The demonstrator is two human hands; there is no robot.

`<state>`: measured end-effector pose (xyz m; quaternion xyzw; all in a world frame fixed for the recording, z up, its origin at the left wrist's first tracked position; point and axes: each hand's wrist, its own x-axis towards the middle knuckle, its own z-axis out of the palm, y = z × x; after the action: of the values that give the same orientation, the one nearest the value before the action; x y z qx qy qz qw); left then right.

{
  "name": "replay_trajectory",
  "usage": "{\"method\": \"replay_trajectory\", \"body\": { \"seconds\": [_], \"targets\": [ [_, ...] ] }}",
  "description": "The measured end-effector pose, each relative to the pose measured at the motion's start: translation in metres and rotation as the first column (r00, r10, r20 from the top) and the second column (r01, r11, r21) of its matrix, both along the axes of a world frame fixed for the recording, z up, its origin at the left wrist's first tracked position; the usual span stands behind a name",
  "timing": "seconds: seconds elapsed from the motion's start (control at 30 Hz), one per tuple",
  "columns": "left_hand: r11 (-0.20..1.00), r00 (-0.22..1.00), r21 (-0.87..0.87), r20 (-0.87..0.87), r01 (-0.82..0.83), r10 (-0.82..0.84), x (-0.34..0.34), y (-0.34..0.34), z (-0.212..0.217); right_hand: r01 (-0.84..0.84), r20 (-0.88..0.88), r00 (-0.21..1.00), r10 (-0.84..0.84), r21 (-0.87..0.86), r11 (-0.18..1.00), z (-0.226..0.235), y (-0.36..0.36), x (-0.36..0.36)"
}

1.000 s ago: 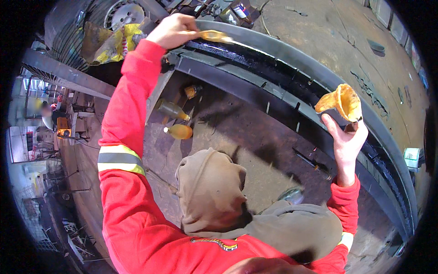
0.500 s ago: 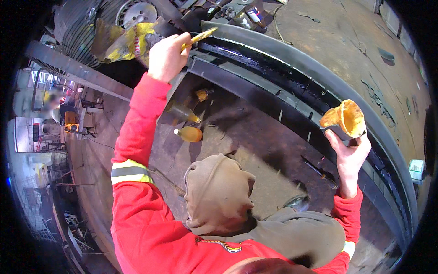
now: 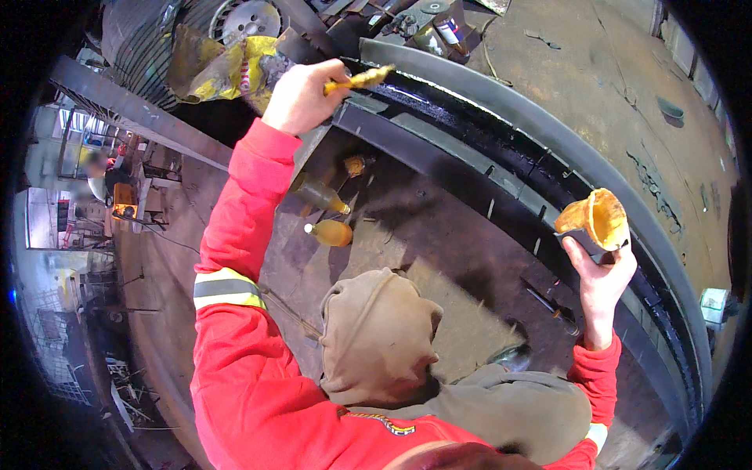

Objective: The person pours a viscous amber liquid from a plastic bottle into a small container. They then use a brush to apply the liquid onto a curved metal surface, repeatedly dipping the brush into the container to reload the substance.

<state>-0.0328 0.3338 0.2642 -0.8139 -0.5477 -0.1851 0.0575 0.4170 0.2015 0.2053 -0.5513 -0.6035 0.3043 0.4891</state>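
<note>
My left hand (image 3: pixel 305 98), at the upper left, is closed around the handle of a small yellow brush (image 3: pixel 368 79). The brush points right, over the far-left end of a long curved black metal beam (image 3: pixel 501 149); whether its tip touches the metal I cannot tell. At the right, my right hand (image 3: pixel 601 286) grips a cut-off plastic container (image 3: pixel 607 219), stained orange-yellow, with its wide mouth tilted up. That container is held over the right part of the beam, whose channel looks dark and glossy.
On the floor below the beam lie an orange-filled bottle (image 3: pixel 332 232), a larger bottle (image 3: pixel 319 193) and a screwdriver (image 3: pixel 548 304). A crumpled yellow sack (image 3: pixel 223 70) is at upper left near a wheel (image 3: pixel 245 22). A blurred person (image 3: pixel 95 176) stands far left.
My left hand has shifted slightly right and down, and the brush lies flatter. The right hand still holds the container in nearly the same place. The whole view has shifted a little.
</note>
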Motion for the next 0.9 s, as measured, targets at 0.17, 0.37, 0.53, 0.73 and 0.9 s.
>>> {"method": "replay_trajectory", "body": {
  "seconds": [0.17,0.37,0.53,0.73,0.9],
  "targets": [
    [0.957,0.938,-0.19,0.228,-0.22,0.261,-0.026,0.003,-0.01,-0.022,0.008,1.0,0.022,0.001,1.0,0.001,0.003,-0.005],
    [0.956,0.968,0.167,0.108,-0.242,0.226,-0.043,0.009,0.008,0.016,-0.001,1.0,-0.016,-0.043,0.999,0.0,0.002,0.0],
    [0.966,0.93,0.038,-0.262,-0.256,0.257,-0.035,0.011,0.0,-0.027,-0.063,0.998,0.028,0.025,0.999,-0.001,0.002,-0.006],
    [0.944,0.902,0.141,-0.28,-0.299,0.328,-0.032,0.019,0.02,0.012,-0.079,0.997,-0.016,-0.052,0.999,-0.005,-0.002,-0.001],
    [0.985,0.979,-0.026,-0.115,-0.173,0.169,-0.053,0.013,0.013,-0.028,-0.076,0.997,0.028,0.001,1.0,-0.003,-0.003,-0.003]
  ]
}}
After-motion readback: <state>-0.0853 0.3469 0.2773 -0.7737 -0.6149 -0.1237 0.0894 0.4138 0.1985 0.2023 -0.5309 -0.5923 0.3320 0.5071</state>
